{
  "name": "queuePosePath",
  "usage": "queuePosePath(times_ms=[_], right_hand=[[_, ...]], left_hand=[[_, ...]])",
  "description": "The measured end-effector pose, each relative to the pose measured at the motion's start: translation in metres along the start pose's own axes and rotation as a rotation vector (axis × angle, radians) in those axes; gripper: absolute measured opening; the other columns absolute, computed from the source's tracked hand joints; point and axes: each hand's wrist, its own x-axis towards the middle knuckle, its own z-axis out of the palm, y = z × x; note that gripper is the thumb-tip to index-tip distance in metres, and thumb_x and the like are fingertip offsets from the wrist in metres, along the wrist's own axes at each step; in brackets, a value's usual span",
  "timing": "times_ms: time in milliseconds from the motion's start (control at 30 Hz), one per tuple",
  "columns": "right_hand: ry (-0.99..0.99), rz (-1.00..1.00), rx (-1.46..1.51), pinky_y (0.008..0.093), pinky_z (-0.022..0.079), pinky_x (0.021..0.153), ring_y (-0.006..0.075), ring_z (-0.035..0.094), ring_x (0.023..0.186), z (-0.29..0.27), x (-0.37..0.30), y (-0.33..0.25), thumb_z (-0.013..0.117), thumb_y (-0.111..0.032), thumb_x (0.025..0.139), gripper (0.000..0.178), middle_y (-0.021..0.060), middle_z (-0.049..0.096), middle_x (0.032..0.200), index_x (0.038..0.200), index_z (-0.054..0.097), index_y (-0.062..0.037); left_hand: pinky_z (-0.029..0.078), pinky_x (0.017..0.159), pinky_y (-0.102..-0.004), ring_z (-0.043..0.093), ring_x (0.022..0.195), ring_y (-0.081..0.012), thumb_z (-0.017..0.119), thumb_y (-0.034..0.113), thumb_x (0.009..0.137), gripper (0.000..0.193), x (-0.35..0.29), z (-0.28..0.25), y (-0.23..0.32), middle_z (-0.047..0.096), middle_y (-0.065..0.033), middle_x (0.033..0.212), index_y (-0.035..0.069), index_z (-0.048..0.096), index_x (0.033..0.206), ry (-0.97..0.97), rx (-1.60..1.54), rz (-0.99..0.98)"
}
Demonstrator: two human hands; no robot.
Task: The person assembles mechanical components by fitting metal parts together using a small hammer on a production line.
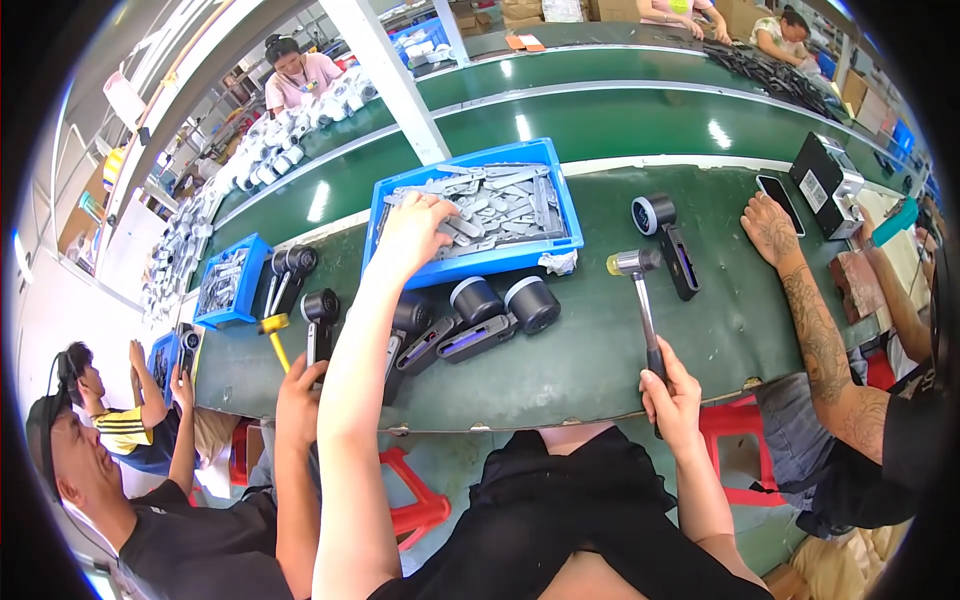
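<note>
My left hand (412, 232) reaches into a blue bin (480, 268) of grey flat plastic strips (505, 205). Its fingers are curved and apart over the strips, and the fingertips are partly hidden. My right hand (673, 395) is closed around the dark grip of a hammer (643, 300), which stands head up above the bench. The hammer head has a yellowish face and a black face. Just in front of the bin lie several black round-headed devices (532, 304) with grey-edged handles. Another such device (683, 260) lies to the right of the bin, beyond the hammer.
The green bench (590, 370) spans the view. A neighbour's hand (297, 390) is at the left, near a yellow mallet (275, 330) and a smaller blue bin (230, 285). At the right, another person's hand (770, 228) rests by a phone (782, 200) and a black-and-silver box (826, 185).
</note>
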Motion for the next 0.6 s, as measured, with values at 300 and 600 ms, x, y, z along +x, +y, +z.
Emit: queuePosePath(times_ms=[300, 600], right_hand=[[-0.026, 0.024, 0.062, 0.0186, 0.033, 0.041, 0.0016, 0.04, 0.046, -0.004, 0.001, -0.004, 0.053, 0.0, 0.092, 0.048, -0.0019, 0.048, 0.067, 0.139, 0.042, -0.0006], [-0.01, 0.034, 0.061, 0.0185, 0.033, 0.041, 0.0019, 0.041, 0.046, -0.004, -0.001, -0.007, 0.052, -0.001, 0.093, 0.047, -0.0019, 0.049, 0.067, 0.139, 0.042, -0.0007]], left_hand=[[0.045, 0.087, -0.0355, 0.056, 0.097, -0.0252, 0.078, 0.014, 0.066, 0.029, 0.008, -0.006, -0.014, 0.066, -0.0065, 0.09, 0.008, 0.068, 0.092, -0.141, -0.118, 0.03], [0.048, 0.074, -0.0322, 0.059, 0.082, -0.0214, 0.075, 0.013, 0.073, 0.024, -0.02, -0.021, 0.016, 0.061, -0.009, 0.088, 0.003, 0.067, 0.093, 0.056, -0.364, -0.254]])
